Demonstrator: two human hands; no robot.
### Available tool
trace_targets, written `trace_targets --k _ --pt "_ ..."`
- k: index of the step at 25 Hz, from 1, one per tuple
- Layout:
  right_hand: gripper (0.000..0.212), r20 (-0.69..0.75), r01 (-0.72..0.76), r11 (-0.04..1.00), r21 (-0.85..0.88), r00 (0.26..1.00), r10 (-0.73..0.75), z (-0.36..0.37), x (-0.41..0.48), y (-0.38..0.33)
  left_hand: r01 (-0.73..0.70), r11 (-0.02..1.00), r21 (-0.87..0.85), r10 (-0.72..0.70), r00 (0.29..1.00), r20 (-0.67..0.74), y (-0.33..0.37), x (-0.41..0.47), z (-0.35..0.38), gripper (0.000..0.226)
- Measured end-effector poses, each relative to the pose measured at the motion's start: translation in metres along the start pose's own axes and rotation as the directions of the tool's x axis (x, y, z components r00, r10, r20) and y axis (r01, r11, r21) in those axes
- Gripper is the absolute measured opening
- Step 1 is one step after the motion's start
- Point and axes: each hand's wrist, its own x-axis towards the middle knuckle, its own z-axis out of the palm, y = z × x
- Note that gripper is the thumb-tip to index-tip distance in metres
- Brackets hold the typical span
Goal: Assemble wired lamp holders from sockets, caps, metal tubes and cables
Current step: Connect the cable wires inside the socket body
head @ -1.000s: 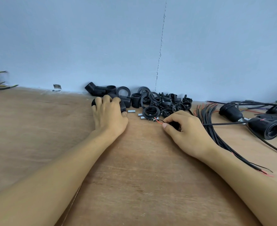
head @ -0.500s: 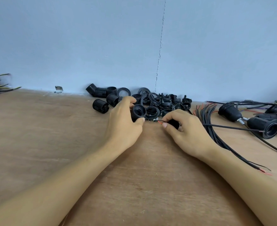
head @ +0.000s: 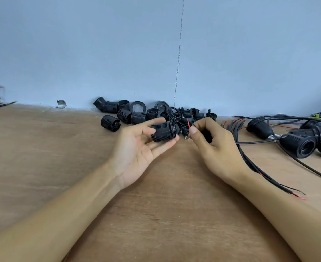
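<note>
Two hands hover near the far edge of the table (head: 42, 157): our left hand (head: 137, 154) holds the ribbed socket (head: 162, 131) between thumb and curled fingers, while our right hand (head: 214, 148) pinches the red wire (head: 188, 123), whose thin tip may buckle or miss the socket's hole if we misalign it.

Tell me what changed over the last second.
The left hand took a ribbed socket from the parts pile and lifted it, palm up. The right hand rose off the table, still pinching the red-tipped cable. The pile, cable bundle and finished holders stayed put.
</note>
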Motion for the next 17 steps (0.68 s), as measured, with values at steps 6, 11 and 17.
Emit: trace_targets --k 6,11,17 --pt "0.015 0.141 -0.103 0.986 0.130 0.986 0.085 0.007 0.000 -0.007 -0.025 0.982 0.187 0.026 1.000 -0.005 -0.013 0.003 -0.004 0.051" --pt "0.014 0.163 -0.136 0.979 0.153 0.980 0.111 0.005 -0.001 -0.007 -0.180 0.494 0.851 0.223 0.972 0.077 -0.022 0.003 -0.014 0.052" --pt "0.012 0.126 -0.111 0.981 0.161 0.988 0.091 0.011 -0.005 -0.007 -0.313 0.271 0.910 0.327 0.919 0.218 -0.031 0.004 -0.012 0.063"
